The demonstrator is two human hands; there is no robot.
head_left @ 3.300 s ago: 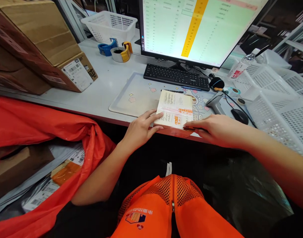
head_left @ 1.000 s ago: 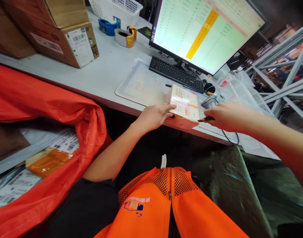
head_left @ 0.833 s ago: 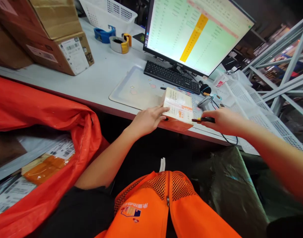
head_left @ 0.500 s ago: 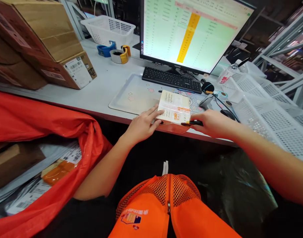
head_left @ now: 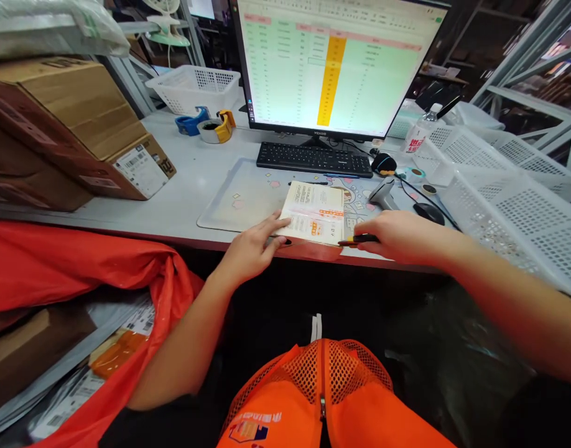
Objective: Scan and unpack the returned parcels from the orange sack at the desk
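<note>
Box [head_left: 312,210] lies at the front edge of the desk [head_left: 192,168], partly over the mat [head_left: 243,193]. Left hand [head_left: 252,251] clasps its near left corner, fingers on top; right hand [head_left: 394,234] grips a black-and-yellow cutter [head_left: 362,239], tip at the near right corner.

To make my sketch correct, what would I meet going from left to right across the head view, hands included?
Cardboard boxes, blue tape dispenser, left hand, printed packet, black-and-yellow tool, right hand, black mouse, large white basket.
</note>
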